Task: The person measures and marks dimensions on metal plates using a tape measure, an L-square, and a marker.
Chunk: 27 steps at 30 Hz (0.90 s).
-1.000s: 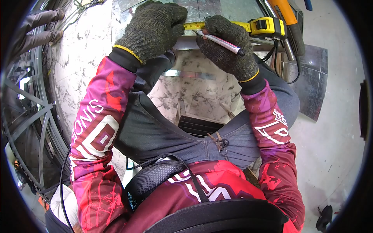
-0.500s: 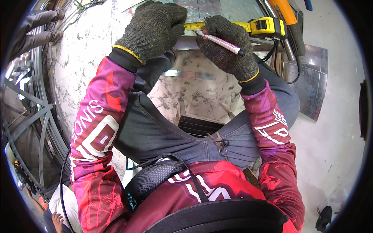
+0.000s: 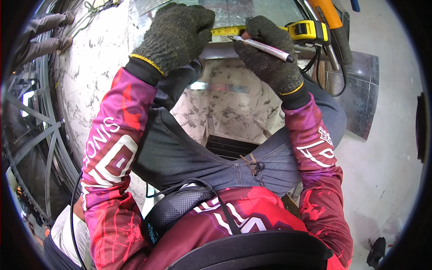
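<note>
My left hand (image 3: pixel 177 38), in a dark knitted glove, is closed on the yellow blade (image 3: pixel 227 31) of a tape measure; its fingertips are partly hidden from above. The blade stretches to the right across a shiny metal sheet (image 3: pixel 234 12). Between the gloved fingers of my right hand (image 3: pixel 266 60) is a white marker pen (image 3: pixel 269 49). The pen's tip points left, close to the blade's lower edge, and its dark end points right. Beyond that hand sits the yellow and black tape case (image 3: pixel 310 33).
An orange-and-black tool (image 3: pixel 330 15) and a black cable (image 3: pixel 344 81) lie right of the tape case. Another metal sheet (image 3: pixel 362 94) rests on the floor. Metal strips (image 3: pixel 49 153) pile up at left. Other people's legs (image 3: pixel 42 33) and a seated person (image 3: pixel 67 238) show at left.
My right hand has shifted slightly right with the marker pen, showing more of the blade. My left hand stays at the blade. The person at lower left has moved.
</note>
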{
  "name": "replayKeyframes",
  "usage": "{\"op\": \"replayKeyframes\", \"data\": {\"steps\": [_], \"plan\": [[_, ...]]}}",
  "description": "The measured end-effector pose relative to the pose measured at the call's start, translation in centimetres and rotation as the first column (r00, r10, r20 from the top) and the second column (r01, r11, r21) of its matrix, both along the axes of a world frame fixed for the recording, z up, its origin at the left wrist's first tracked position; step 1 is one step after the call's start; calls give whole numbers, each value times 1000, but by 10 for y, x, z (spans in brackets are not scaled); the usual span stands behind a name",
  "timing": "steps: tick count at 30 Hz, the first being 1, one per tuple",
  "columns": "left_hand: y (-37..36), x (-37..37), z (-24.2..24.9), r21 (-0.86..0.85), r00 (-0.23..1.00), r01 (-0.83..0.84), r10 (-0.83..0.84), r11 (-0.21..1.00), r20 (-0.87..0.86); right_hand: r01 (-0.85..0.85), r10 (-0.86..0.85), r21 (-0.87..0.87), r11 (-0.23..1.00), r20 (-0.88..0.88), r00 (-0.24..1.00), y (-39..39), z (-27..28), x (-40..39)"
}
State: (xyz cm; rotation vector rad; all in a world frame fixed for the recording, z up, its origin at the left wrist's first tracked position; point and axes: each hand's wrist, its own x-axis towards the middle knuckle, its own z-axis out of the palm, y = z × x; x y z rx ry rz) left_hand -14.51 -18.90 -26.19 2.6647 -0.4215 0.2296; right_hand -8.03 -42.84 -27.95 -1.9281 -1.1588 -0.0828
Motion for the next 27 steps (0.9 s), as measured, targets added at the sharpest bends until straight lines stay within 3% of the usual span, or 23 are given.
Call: {"op": "replayKeyframes", "data": {"steps": [6, 8, 9, 14, 17, 24, 27], "plan": [[1, 2, 1, 44, 998, -1, 4, 999, -68, 39, -27, -81, 996, 142, 989, -25, 3, 9], [1, 1, 1, 39, 997, 1, 2, 999, -71, 57, -40, -39, 998, 333, 942, -29, 1, 10], [1, 1, 1, 39, 998, 2, 0, 999, -70, 58, -42, -40, 998, 334, 942, -30, -3, 9], [1, -1, 1, 8, 997, -10, 10, 1000, -79, 82, -82, -53, 995, -8, 997, -25, 1, 7], [1, 0, 0, 15, 998, -11, 12, 1000, -64, 70, -56, -148, 986, 99, 993, -24, 1, 6], [1, -1, 0, 21, 997, -20, 21, 1000, -75, 62, -52, -130, 990, 73, 996, -24, -4, 3], [3, 0, -3, 21, 999, 6, -5, 1000, -41, 63, -45, -110, 992, 155, 987, -25, -13, 4]]}}
